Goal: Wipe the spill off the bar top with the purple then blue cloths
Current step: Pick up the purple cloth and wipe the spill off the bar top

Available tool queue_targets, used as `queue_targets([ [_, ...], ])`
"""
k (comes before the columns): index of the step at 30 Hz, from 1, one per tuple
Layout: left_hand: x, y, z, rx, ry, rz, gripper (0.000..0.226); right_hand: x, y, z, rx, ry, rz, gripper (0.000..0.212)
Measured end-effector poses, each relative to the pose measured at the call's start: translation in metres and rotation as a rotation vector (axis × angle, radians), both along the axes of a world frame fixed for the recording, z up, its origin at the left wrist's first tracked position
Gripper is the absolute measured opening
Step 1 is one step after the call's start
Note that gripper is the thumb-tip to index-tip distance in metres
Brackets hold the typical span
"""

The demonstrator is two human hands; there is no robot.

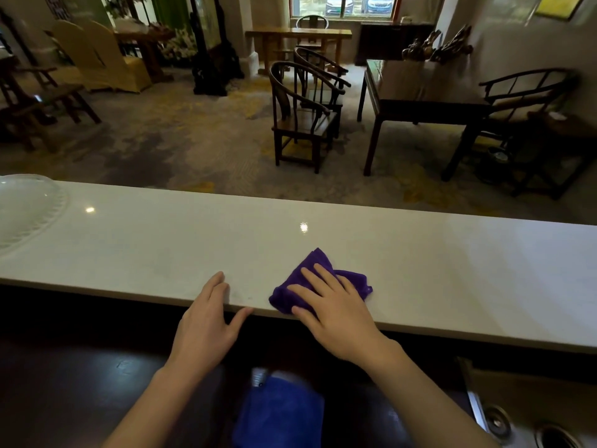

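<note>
A crumpled purple cloth (318, 270) lies on the white bar top (161, 240) near its front edge. My right hand (332, 305) presses flat on the cloth with the fingers spread over it. My left hand (210, 315) rests open on the bar's front edge, just left of the cloth, holding nothing. A faint smudge shows on the surface beside my left fingers. A blue cloth (281, 412) lies on the dark lower counter below, between my forearms.
A clear glass dish (26, 208) sits at the bar's far left. A metal sink drain (497, 421) is at the lower right. Beyond the bar are dark wooden chairs (300, 118) and a table (420, 92) on carpet.
</note>
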State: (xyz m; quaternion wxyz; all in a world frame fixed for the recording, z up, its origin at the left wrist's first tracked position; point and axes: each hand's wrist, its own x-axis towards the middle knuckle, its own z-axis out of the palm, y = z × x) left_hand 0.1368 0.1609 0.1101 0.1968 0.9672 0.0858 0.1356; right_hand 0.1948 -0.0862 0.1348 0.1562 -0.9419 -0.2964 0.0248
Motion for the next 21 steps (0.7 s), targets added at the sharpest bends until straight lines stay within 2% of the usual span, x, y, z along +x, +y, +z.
queue_targets([
  [4,-0.001,-0.001,0.0,-0.001,-0.001,0.001,0.059,0.006,-0.033,-0.002,-0.014,-0.021,-0.12,0.049],
  [8,-0.002,-0.002,0.002,-0.002,0.002,0.001,0.059,0.027,-0.059,-0.004,-0.039,-0.024,-0.333,0.05],
  [13,-0.002,-0.003,0.002,0.002,0.003,-0.008,0.057,0.059,-0.06,0.003,-0.059,0.027,-0.511,0.048],
  [16,-0.002,-0.002,0.003,-0.009,0.003,-0.007,0.058,0.071,-0.046,0.008,-0.068,0.057,-0.571,0.049],
  [19,-0.002,-0.002,0.003,-0.017,-0.001,-0.009,0.057,0.076,-0.036,0.01,-0.098,0.109,-0.58,0.06],
  [21,-0.002,-0.003,0.004,-0.016,0.001,-0.016,0.057,0.077,-0.038,0.01,-0.088,0.076,-0.582,0.059],
])
